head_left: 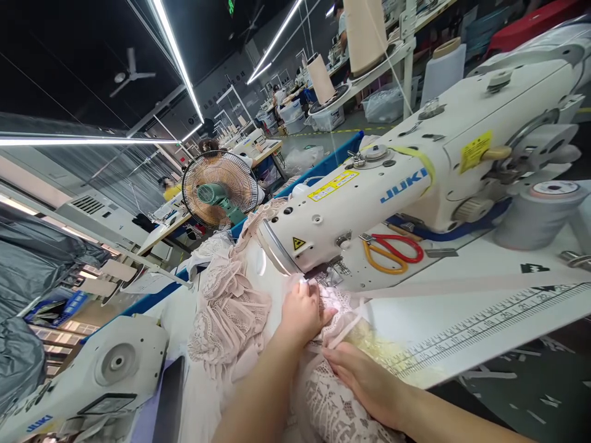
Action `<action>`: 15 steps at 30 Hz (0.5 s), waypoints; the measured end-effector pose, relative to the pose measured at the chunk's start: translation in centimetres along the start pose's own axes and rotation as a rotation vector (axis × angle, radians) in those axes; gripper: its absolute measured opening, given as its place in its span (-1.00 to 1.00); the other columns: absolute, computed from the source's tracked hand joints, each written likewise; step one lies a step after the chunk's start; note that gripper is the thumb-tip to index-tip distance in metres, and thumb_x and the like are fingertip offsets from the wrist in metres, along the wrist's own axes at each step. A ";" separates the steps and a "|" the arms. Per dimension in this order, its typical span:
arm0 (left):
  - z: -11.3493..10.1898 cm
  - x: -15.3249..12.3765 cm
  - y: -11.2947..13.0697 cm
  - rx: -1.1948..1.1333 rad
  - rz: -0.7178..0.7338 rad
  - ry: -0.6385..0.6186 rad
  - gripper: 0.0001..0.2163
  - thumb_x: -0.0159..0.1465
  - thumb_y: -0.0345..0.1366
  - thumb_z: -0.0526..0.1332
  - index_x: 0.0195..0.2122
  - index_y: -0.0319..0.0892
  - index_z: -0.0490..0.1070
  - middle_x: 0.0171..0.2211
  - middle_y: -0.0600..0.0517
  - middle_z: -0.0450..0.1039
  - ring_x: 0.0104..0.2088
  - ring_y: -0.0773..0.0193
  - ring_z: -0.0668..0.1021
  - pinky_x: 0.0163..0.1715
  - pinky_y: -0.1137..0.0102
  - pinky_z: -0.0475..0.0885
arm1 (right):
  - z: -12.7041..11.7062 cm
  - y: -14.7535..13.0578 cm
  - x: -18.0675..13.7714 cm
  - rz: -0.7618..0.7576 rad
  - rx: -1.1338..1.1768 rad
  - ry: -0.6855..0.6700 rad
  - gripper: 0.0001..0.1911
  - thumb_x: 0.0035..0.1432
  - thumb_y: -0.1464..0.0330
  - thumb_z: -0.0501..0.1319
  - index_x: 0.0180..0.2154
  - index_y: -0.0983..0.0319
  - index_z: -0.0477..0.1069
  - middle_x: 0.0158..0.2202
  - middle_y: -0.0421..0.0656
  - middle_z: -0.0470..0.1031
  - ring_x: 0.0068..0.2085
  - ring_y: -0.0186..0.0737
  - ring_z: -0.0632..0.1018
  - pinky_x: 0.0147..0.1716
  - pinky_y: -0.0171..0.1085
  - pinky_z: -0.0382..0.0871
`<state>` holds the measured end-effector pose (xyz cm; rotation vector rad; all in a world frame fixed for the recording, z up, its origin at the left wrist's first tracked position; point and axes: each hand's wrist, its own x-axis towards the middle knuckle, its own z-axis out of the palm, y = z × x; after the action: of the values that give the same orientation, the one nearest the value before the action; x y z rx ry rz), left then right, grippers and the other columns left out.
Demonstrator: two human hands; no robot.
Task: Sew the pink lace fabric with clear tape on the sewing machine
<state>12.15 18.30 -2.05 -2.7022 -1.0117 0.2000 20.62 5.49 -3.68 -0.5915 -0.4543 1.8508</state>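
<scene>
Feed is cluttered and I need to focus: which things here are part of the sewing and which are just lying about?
In use:
left hand
right hand
pink lace fabric
sewing machine

Lying about:
scissors
grey tape roll
fan
ruler strip

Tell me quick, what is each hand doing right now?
Left hand: curled, pressing the pink lace fabric near the sewing machine needle.
Right hand: open, lying flat on the fabric.
</scene>
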 end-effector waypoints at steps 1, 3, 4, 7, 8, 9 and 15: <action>0.2 0.1 -0.1 0.001 0.002 -0.008 -0.39 0.26 0.09 0.01 0.11 -0.35 0.26 -0.15 -0.24 0.37 -0.14 -0.01 0.42 -0.19 0.19 0.41 | 0.1 0.0 0.1 0.004 -0.009 0.006 -0.74 -0.04 0.15 0.34 -0.46 0.17 0.37 -0.31 -0.18 0.54 0.08 0.01 0.38 0.16 -0.03 0.06; 0.4 0.1 -0.4 0.006 0.006 -0.027 -0.38 0.27 0.08 0.01 0.12 -0.40 0.23 -0.14 -0.26 0.37 -0.12 -0.03 0.43 -0.19 0.19 0.42 | 0.2 0.0 0.3 0.009 -0.015 -0.009 -0.75 -0.03 0.16 0.32 -0.45 0.18 0.39 -0.28 -0.16 0.55 0.07 0.01 0.39 0.16 -0.01 0.07; 0.5 0.1 -0.6 0.007 0.017 -0.038 -0.38 0.28 0.06 0.01 0.13 -0.41 0.22 -0.12 -0.27 0.37 -0.11 -0.04 0.42 -0.17 0.19 0.42 | 0.3 0.0 0.4 -0.002 -0.009 -0.040 -0.76 -0.01 0.17 0.31 -0.42 0.19 0.41 -0.26 -0.15 0.55 0.07 0.01 0.40 0.15 -0.01 0.08; 0.4 -0.3 -1.9 -0.029 0.094 -0.058 -0.42 0.29 -0.01 0.05 0.18 -0.37 0.16 -0.05 -0.28 0.35 -0.03 -0.02 0.41 -0.10 0.19 0.40 | 0.3 0.0 0.3 -0.043 -0.018 -0.192 -0.67 0.08 0.16 0.22 -0.16 0.21 0.44 -0.11 -0.08 0.52 0.09 0.01 0.39 0.11 -0.01 0.15; 0.3 -0.5 -2.5 -0.048 0.127 -0.063 -0.44 0.29 -0.04 0.07 0.20 -0.32 0.15 -0.02 -0.26 0.33 -0.01 -0.01 0.41 -0.07 0.20 0.39 | 0.2 0.0 0.1 -0.038 -0.083 -0.216 -0.61 0.10 0.16 0.19 -0.08 0.22 0.41 -0.06 -0.07 0.50 0.10 0.01 0.38 0.11 -0.02 0.16; 0.2 -0.7 -3.0 -0.068 0.153 -0.067 -0.48 0.30 -0.09 0.09 0.21 -0.25 0.16 0.02 -0.25 0.32 0.01 0.01 0.40 -0.05 0.20 0.38 | 0.0 -0.2 -0.1 -0.030 -0.211 -0.220 -0.57 0.10 0.16 0.19 -0.03 0.21 0.39 -0.03 -0.07 0.48 0.10 0.02 0.37 0.10 -0.01 0.16; -0.9 -2.2 -2.9 -0.252 0.319 -0.035 -0.74 0.24 -0.37 0.11 -0.06 -0.11 0.43 0.12 -0.08 0.30 0.10 0.10 0.36 0.05 0.22 0.30 | -3.0 -3.7 -0.9 -0.393 -1.434 -0.083 -0.75 0.15 0.31 0.08 -0.23 0.20 0.49 -0.28 -0.04 0.54 -0.24 -0.04 0.51 -0.23 -0.06 0.40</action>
<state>8.92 18.81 -0.29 -3.0919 -0.6441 0.1881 25.44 6.00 -3.86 -1.2151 -1.8345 0.9260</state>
